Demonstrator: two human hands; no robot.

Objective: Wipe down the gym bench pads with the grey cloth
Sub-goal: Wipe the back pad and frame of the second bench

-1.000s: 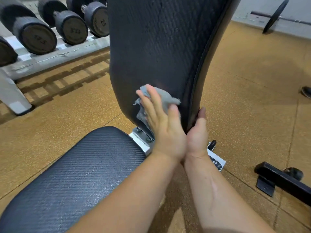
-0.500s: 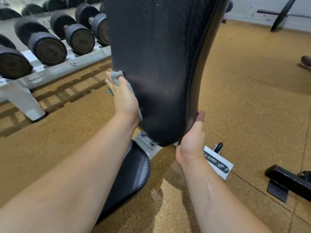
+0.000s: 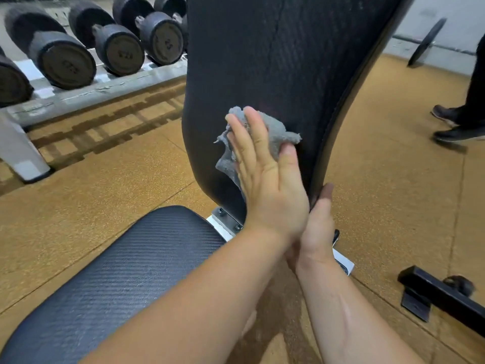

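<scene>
Seat pad (image 3: 126, 271) sits nearest, just below back pad (image 3: 275, 61). Left hand (image 3: 267, 185), fingers straight, presses grey cloth (image 3: 278, 128) flat against back pad's lower front. Right hand (image 3: 316, 229) grips back pad's lower right edge, thumb up, fingers hidden. Dumbbells (image 3: 118, 48) racked left of back pad.

Soft, even light; dull sheen on the back pad (image 3: 262, 61), faint shadow on the near floor (image 3: 278, 337). Edges bend; far-left dumbbells (image 3: 65, 61) and far-right shoes (image 3: 456, 132) blurred
</scene>
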